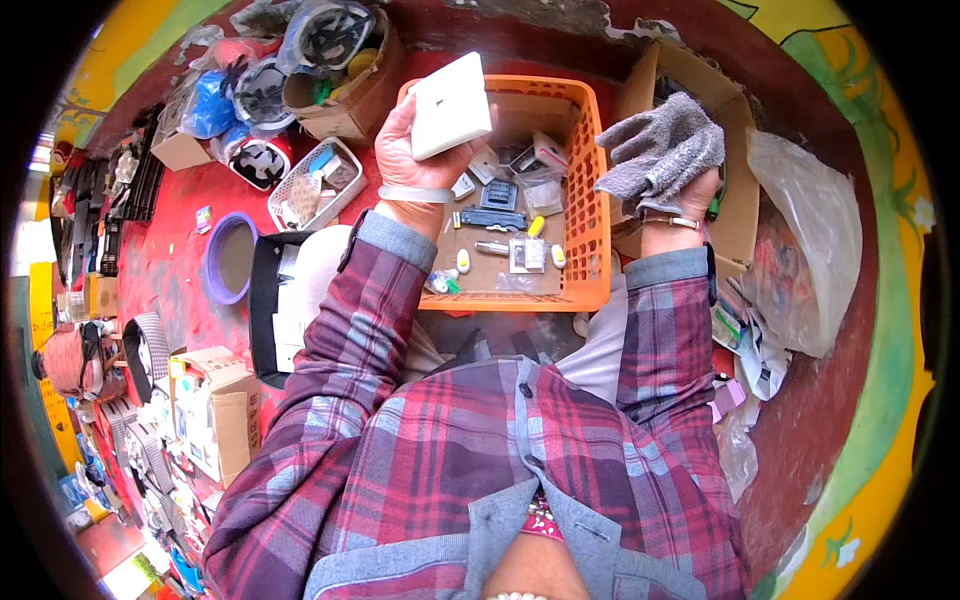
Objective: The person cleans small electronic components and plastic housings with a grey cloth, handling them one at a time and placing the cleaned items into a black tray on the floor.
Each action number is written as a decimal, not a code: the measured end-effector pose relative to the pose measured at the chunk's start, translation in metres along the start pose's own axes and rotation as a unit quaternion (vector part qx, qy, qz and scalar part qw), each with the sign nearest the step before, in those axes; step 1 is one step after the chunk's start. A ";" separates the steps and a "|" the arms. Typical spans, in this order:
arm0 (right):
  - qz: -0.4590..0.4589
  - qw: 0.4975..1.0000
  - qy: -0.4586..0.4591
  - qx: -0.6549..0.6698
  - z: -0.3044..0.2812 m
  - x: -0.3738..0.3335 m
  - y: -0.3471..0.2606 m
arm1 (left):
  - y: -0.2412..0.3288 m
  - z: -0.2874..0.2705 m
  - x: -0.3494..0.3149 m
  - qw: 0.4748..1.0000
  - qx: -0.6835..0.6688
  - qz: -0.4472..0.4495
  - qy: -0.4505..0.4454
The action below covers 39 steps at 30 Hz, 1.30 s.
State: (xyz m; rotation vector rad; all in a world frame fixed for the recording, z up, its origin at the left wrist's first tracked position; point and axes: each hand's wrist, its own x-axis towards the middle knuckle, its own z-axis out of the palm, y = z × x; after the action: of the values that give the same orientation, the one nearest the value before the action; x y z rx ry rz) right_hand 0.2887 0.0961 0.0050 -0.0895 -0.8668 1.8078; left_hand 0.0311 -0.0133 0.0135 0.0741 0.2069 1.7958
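Note:
My left hand holds a flat white square plate, like a wall switch cover, up above an orange plastic basket. My right hand grips a crumpled grey cloth just to the right of the basket. The two hands are apart, with the cloth not touching the plate. Inside the basket, on a cardboard liner, lie several small parts: dark switch pieces, small clear bags and little white and yellow items. Both forearms wear plaid sleeves, and each wrist has a band.
An open cardboard box stands behind my right hand, with clear plastic bags beside it. On the left are a white wire basket, a purple ring, a box of bagged goods and small cartons on the red floor.

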 end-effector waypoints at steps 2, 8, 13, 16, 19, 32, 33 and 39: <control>-0.015 0.999 0.022 0.031 0.008 -0.003 0.008 | 0.011 0.014 -0.002 0.998 0.050 0.014 -0.041; -0.012 0.998 -0.010 -0.056 0.041 0.003 0.004 | 0.034 0.047 0.003 0.966 -0.001 -0.097 -0.238; -0.001 0.997 0.010 -0.073 0.040 0.002 0.018 | 0.033 0.017 0.007 0.976 -0.075 -0.132 -0.156; -0.003 0.996 0.021 -0.083 0.026 0.007 0.022 | 0.037 0.026 0.010 0.996 0.068 -0.029 -0.046; 0.004 0.996 0.021 -0.086 0.008 0.011 0.027 | 0.050 0.020 0.010 0.991 0.066 -0.040 -0.112; 0.081 0.993 0.050 -0.063 0.019 0.032 0.057 | 0.041 0.007 0.024 0.995 0.076 -0.045 -0.049; 0.075 0.993 0.075 -0.057 0.018 0.030 0.054 | 0.037 0.011 0.025 0.995 0.095 -0.030 -0.020; 0.015 0.991 0.130 -0.001 0.072 0.024 0.042 | 0.018 0.002 0.028 0.992 0.018 -0.118 -0.043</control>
State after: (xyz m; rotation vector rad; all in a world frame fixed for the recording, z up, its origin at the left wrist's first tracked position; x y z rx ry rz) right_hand 0.2130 0.0730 0.0410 -0.3341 -0.6840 1.7744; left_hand 0.0077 0.0096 0.0170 0.1469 0.1784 1.5499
